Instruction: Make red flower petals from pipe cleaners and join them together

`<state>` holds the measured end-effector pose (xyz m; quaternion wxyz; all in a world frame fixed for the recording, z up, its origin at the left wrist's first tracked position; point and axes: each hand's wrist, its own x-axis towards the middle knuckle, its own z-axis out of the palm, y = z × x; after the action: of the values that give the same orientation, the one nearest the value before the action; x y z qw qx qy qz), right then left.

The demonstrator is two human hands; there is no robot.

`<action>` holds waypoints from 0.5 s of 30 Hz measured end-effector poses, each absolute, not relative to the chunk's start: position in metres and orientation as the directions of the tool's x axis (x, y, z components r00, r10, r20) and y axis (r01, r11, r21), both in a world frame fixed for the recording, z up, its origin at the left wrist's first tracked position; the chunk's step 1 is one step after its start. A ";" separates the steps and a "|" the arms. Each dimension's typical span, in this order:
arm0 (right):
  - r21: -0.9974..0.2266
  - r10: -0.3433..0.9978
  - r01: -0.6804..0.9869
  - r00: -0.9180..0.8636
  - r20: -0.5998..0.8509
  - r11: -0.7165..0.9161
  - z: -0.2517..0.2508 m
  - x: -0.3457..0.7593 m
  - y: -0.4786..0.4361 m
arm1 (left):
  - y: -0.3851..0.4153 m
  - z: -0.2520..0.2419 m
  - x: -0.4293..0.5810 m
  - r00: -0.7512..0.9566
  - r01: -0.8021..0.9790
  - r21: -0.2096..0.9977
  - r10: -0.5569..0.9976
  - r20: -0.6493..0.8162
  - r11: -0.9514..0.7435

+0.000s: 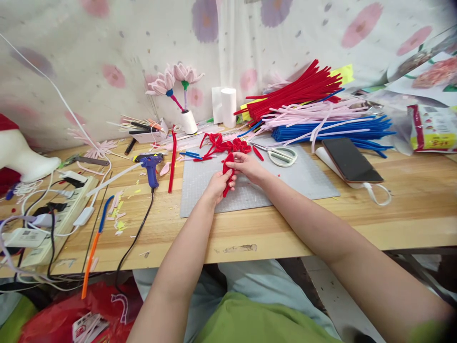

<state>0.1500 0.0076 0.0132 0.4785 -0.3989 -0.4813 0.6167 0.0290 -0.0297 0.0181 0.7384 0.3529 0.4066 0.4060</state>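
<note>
Both of my hands meet above the grey cutting mat, pinching red pipe cleaners. My left hand grips the lower part, and a short red end sticks out below its fingers. My right hand has its fingertips closed on the upper part. Fingers hide much of the piece. Just behind lie several bent red pipe cleaner pieces in a loose heap. Scissors with pale green handles rest on the mat, right of my right hand.
A purple glue gun and a power strip with tangled cables are at left. Red pipe cleaners and blue ones are bundled at back right, near a phone. Pink flowers stand in a white holder.
</note>
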 end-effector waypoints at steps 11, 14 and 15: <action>-0.989 0.987 0.006 -0.073 0.145 0.146 0.008 0.154 0.018 | -0.029 0.020 0.034 0.339 -0.495 0.746 0.890 -0.306 0.445; -0.989 0.987 -0.028 -0.071 0.145 0.144 0.007 0.152 0.019 | -0.029 0.016 0.038 0.198 -0.416 0.840 0.937 -0.289 0.347; -0.990 0.987 -0.042 -0.080 0.139 0.136 0.006 0.152 0.019 | -0.029 0.014 0.039 0.152 -0.382 0.868 0.947 -0.281 0.319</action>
<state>0.1519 0.0188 0.0065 0.5213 -0.4340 -0.5444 0.4934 0.0388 -0.0291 0.0145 0.6858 0.3252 0.4349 0.4845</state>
